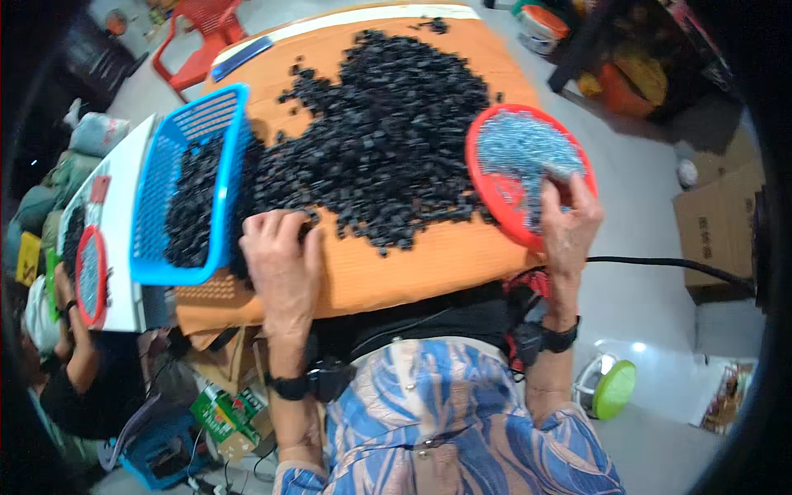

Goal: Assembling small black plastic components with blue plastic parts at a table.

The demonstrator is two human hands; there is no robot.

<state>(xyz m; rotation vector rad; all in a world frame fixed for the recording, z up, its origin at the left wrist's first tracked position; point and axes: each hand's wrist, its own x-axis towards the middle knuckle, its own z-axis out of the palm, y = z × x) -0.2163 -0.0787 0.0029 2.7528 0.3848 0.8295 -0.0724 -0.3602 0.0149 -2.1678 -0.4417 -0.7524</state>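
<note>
A large heap of small black pieces point(388, 124) spreads over the orange table covering point(396, 285). At the heap's near left edge, my left hand point(280, 252) has its fingers curled, with a small black piece point(310, 217) showing at the thumb and forefinger. My right hand point(571, 219) reaches into a round red tray point(476, 157) on the table's right side. Its thumb and fingers are pinched together at many thin silver metal pieces point(528, 144); what lies between the fingertips is hidden.
A blue plastic basket point(221, 219) of black pieces stands left of the heap. A red chair point(202, 49) is beyond the table. At far left, another person's arm point(80, 359) is near a second red tray point(101, 280). A black cable point(660, 262) runs off right, toward cardboard boxes point(718, 223).
</note>
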